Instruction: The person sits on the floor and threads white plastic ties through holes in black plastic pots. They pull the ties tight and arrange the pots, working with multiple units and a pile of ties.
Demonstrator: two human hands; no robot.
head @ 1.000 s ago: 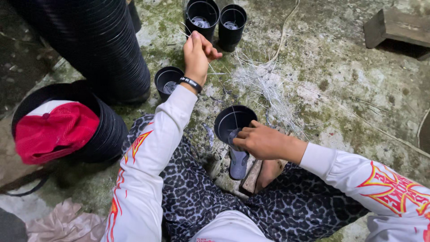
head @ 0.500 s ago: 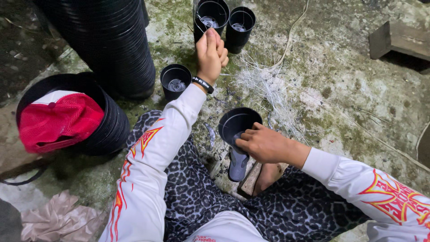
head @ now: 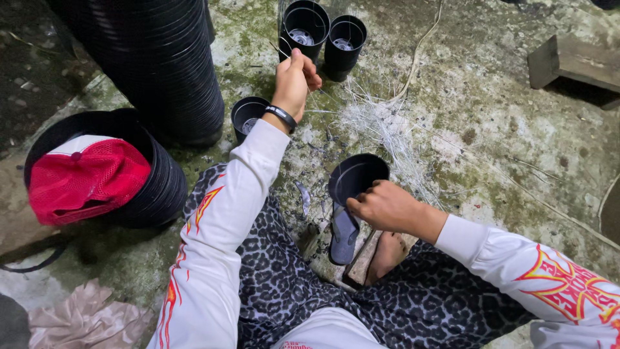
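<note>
A black pot (head: pixel 357 177) is held at its rim by the closed right hand (head: pixel 387 205) on open mossy floor (head: pixel 491 129), while thin wire (head: pixel 381 126) is pinched in the raised left hand (head: pixel 296 81) near two upright pots (head: pixel 323 32).

My right hand (head: pixel 387 208) covers the near rim of the black pot (head: pixel 358 176), so I cannot tell how my fingers sit on it. My left hand (head: pixel 296 79) is closed on something thin; the wire is too fine to follow. Beyond this hand, the far pot (head: pixel 303 24) is cut by the top edge. The tall stack of pots (head: pixel 161 64) to the left is also cut off there. My right sleeve (head: pixel 568 284) leaves the picture's edge.
</note>
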